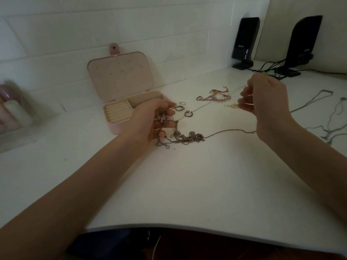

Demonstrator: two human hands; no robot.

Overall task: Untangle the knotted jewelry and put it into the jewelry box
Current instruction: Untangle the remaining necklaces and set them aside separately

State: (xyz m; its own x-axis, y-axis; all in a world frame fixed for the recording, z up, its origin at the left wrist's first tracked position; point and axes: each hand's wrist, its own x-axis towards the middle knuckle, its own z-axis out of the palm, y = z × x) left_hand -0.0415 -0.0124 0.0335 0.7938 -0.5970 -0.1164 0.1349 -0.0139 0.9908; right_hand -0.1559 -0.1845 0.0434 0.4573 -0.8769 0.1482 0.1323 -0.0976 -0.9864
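My left hand (154, 119) curls round one end of the knot (180, 136), fingers closed on a pendant. My right hand (266, 102) is raised, fingertips pinching a thin chain (202, 106). That chain runs taut from left hand up and right to right hand. The knot lies on the tabletop (187, 184) just near-right of the left hand, long axis left to right, one strand (231, 130) trailing right under the right wrist. The box (120, 111) sits open at far left, lid up against the wall. Rings (181, 107) and a bracelet (214, 98) lie between the hands. More chains (330, 117) lie far right.
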